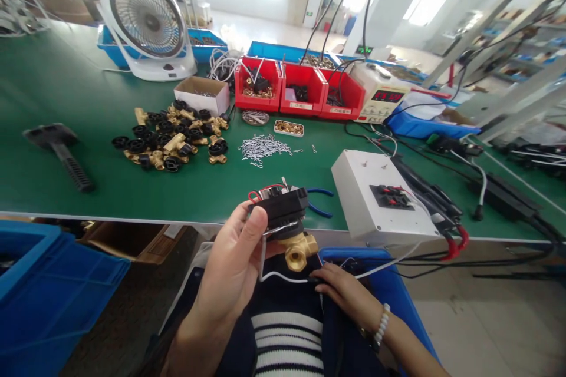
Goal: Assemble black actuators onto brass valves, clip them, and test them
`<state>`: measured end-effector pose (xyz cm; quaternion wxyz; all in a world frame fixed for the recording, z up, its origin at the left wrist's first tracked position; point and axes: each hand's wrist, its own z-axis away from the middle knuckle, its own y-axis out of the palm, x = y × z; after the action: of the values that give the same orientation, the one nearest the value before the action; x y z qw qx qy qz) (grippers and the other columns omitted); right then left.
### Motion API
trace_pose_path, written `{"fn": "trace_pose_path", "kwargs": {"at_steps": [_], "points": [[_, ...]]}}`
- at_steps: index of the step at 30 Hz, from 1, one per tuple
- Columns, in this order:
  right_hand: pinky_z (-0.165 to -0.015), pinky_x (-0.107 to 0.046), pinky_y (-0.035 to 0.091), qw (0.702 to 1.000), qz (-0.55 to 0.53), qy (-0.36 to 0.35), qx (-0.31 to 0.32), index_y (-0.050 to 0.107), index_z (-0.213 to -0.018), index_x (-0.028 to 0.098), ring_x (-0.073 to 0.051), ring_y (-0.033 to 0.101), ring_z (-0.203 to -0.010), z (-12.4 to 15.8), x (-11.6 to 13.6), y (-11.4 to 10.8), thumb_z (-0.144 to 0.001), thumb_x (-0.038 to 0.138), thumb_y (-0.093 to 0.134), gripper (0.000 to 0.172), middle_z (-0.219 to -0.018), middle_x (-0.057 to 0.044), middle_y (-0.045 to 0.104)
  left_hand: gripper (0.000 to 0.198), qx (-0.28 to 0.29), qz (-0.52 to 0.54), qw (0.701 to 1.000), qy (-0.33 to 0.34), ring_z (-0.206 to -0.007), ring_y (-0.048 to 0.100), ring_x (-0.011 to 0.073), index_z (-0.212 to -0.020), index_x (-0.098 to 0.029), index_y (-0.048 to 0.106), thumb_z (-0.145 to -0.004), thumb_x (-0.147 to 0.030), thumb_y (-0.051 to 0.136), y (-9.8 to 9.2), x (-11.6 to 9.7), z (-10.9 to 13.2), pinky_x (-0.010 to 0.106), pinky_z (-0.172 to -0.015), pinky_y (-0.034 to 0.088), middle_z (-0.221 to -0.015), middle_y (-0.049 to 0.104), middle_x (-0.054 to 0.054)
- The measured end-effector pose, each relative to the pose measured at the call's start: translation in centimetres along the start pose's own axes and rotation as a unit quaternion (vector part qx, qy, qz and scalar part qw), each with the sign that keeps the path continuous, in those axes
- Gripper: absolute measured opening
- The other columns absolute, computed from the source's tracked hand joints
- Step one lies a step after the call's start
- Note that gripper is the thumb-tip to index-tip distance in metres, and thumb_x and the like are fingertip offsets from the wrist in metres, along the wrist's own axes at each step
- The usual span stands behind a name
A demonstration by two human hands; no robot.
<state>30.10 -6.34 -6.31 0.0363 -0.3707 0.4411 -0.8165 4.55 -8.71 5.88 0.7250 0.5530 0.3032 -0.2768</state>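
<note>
My left hand [232, 262] is closed around a valve assembly [285, 221]: a black box-shaped actuator on top, a brass threaded fitting below, red wires at its top. I hold it just in front of the green table's near edge. A thin white cable [283, 277] runs from the assembly down across my lap. My right hand [342, 291] lies low over my lap, fingers pinched on that white cable beside a blue bin.
On the green table [66, 94] lie a pile of brass-and-black valve parts [172, 138], a heap of wire clips [260, 147], red bins [300, 91], a white fan [148, 20], a white switch box [380, 200], blue-handled pliers [321, 200] and a power supply [382, 94]. Blue crates [48, 288] stand at lower left.
</note>
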Motion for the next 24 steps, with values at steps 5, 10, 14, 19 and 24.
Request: {"fn": "trace_pose_path", "kwargs": {"at_steps": [5, 10, 14, 19, 24], "points": [[-0.095, -0.036, 0.048, 1.000, 0.000, -0.002, 0.007, 0.066, -0.118, 0.016, -0.023, 0.061, -0.105, 0.0, -0.1, 0.0, -0.096, 0.022, 0.048, 0.029, -0.110, -0.013, 0.064, 0.056, 0.015, 0.008, 1.000, -0.008, -0.088, 0.070, 0.0215, -0.122, -0.009, 0.058, -0.085, -0.048, 0.071, 0.2, -0.1, 0.1, 0.032, -0.082, 0.057, -0.098, 0.071, 0.012], [-0.095, -0.035, 0.048, 1.000, 0.003, -0.016, 0.010, 0.065, -0.117, 0.013, -0.022, 0.061, -0.106, 0.1, -0.5, 0.1, -0.097, 0.023, 0.049, 0.028, -0.111, -0.013, 0.065, 0.058, 0.026, 0.008, 1.000, -0.003, -0.084, 0.071, 0.0196, -0.122, -0.009, 0.058, -0.084, -0.051, 0.071, -0.1, 0.1, 0.0, 0.032, -0.082, 0.057, -0.096, 0.071, 0.011], [-0.094, -0.036, 0.049, 0.999, 0.017, -0.036, 0.010, 0.066, -0.116, 0.012, -0.023, 0.061, -0.104, 0.2, -0.8, 0.3, -0.097, 0.023, 0.048, 0.028, -0.110, -0.014, 0.066, 0.060, 0.028, 0.001, 1.000, 0.003, -0.080, 0.071, 0.0182, -0.121, -0.009, 0.058, -0.083, -0.053, 0.072, -0.3, 0.2, -0.1, 0.032, -0.082, 0.058, -0.095, 0.071, 0.010], [-0.095, -0.039, 0.049, 0.998, 0.031, -0.053, 0.001, 0.065, -0.118, 0.012, -0.025, 0.061, -0.105, 0.5, -0.8, 0.5, -0.098, 0.024, 0.048, 0.029, -0.112, -0.015, 0.066, 0.060, 0.019, -0.004, 1.000, 0.004, -0.084, 0.071, 0.0194, -0.118, -0.010, 0.061, -0.080, -0.055, 0.073, -0.2, 0.1, -0.1, 0.030, -0.079, 0.059, -0.096, 0.071, 0.010], [-0.087, -0.037, 0.051, 0.997, 0.047, -0.059, -0.006, 0.066, -0.113, 0.013, -0.024, 0.064, -0.099, 0.7, -0.7, 1.1, -0.098, 0.021, 0.045, 0.028, -0.105, -0.014, 0.067, 0.061, 0.014, 0.005, 1.000, 0.006, -0.090, 0.071, 0.0214, -0.120, -0.011, 0.061, -0.080, -0.054, 0.074, -0.2, 0.4, -0.2, 0.031, -0.084, 0.058, -0.100, 0.071, 0.011]]}}
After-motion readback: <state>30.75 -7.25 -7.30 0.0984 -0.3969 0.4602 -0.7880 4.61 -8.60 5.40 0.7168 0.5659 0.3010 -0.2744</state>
